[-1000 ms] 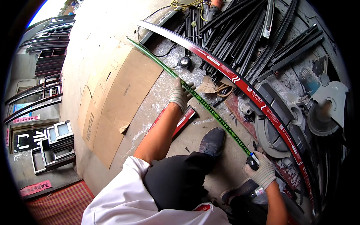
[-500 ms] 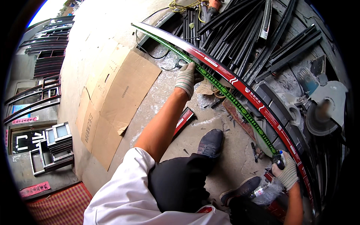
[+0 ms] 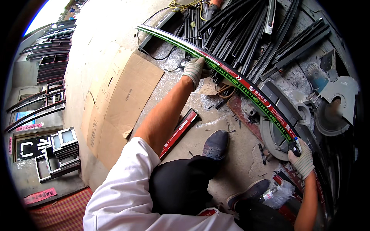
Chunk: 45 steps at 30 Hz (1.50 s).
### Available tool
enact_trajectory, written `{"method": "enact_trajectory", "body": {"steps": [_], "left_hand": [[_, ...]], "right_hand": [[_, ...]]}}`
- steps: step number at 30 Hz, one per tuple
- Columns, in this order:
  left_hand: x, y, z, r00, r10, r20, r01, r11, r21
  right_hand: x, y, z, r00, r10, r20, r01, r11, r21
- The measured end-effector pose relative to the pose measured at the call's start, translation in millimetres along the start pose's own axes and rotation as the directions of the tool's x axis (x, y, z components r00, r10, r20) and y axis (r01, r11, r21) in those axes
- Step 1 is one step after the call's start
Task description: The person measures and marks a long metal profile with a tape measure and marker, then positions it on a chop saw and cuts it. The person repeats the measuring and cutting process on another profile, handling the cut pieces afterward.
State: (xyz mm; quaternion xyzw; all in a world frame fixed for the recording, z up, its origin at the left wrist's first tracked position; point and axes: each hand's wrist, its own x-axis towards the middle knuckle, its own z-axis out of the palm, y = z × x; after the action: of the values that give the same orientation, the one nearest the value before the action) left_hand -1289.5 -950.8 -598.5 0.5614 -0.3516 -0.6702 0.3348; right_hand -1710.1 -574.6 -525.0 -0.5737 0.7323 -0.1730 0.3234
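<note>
A long metal profile [image 3: 227, 69] with red and white film runs diagonally from upper left to lower right. Along its near edge lies the green blade of a tape measure [image 3: 246, 91]. My left hand [image 3: 194, 71], in a pale striped glove, is closed at the near edge of the profile and blade, its fingertips partly hidden. Farther down at the right, my gloved right hand [image 3: 302, 158] grips the dark tape measure case [image 3: 296, 147], which has a blue part on top. That case sits close beside the profile.
Black profiles [image 3: 235, 46] lie heaped at the back. A cutting saw with a toothed disc [image 3: 333, 117] stands at the right. Flattened cardboard [image 3: 119, 96] covers floor at the left. A short red profile piece [image 3: 179, 133] and a plastic bottle [image 3: 269, 193] lie near my shoes.
My right hand has moved up and slightly right with the tape measure case. The blade now lies against the profile where a gap showed before. My left hand has shifted slightly upward.
</note>
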Motion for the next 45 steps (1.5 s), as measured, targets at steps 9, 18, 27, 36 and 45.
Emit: {"method": "enact_trajectory", "body": {"steps": [9,18,27,36,45], "left_hand": [[15.6,6.7,-6.9,1.000,-0.012,-0.021,0.012,0.999,0.034],[26.3,15.3,-23.7,1.000,-0.012,-0.022,0.014,0.996,0.093],[46.2,4.2,-25.1,0.997,-0.080,0.001,0.080,0.995,0.062],[54.6,11.1,-56.3,0.996,-0.027,-0.081,0.044,0.976,0.215],[-40.1,-12.9,47.5,0.594,0.587,0.550,-0.741,0.133,0.659]], "right_hand": [[23.5,-0.7,2.5,0.999,-0.035,0.009,0.035,0.999,0.027],[37.4,-8.0,13.1,0.999,-0.018,0.036,0.016,0.999,0.050],[43.0,-13.7,3.0,0.994,0.063,0.090,-0.062,0.998,-0.012],[52.9,-26.4,0.4,0.970,0.146,0.195,-0.157,0.987,0.042],[53.5,-9.9,13.4,0.970,0.176,0.167,-0.194,0.976,0.097]]}}
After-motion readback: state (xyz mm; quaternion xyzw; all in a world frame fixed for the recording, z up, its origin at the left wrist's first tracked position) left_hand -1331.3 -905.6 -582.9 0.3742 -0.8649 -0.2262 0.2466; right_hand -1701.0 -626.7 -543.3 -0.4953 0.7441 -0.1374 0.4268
